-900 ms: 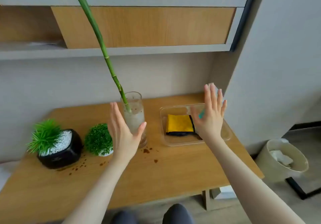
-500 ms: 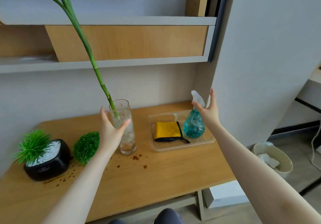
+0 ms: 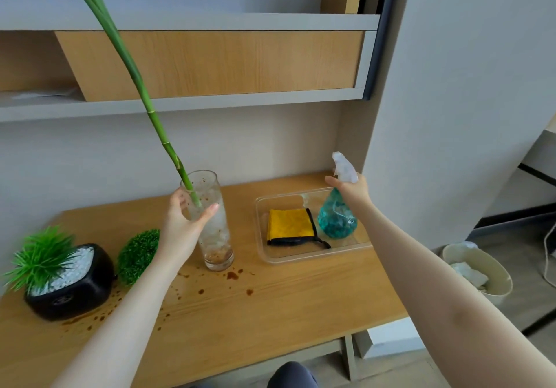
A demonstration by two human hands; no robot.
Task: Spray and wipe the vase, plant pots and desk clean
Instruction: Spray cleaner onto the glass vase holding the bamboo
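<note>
A tall glass vase (image 3: 215, 237) with brown specks and a long green bamboo stalk (image 3: 156, 122) stands mid-desk. My left hand (image 3: 183, 225) wraps around its upper part. My right hand (image 3: 352, 190) grips the neck of a teal spray bottle (image 3: 337, 219) with a white trigger head; the bottle stands in a clear tray (image 3: 319, 256). A folded yellow cloth (image 3: 290, 225) with black trim lies in the tray. A black pot (image 3: 72, 288) with white pebbles and green grass, and a small round green plant (image 3: 138, 255), sit at left. Brown stains (image 3: 231, 276) dot the wooden desk (image 3: 285, 306).
Shelves with a wooden panel (image 3: 210, 62) hang above the desk. A grey wall (image 3: 466, 101) closes in the right side. A beige waste bin (image 3: 481, 270) with crumpled paper stands on the floor at right. My knee shows below the desk's front edge.
Both hands were raised open above the desk; my left hand has since closed around the vase and my right hand has closed on the spray bottle's neck. The view has tilted up slightly.
</note>
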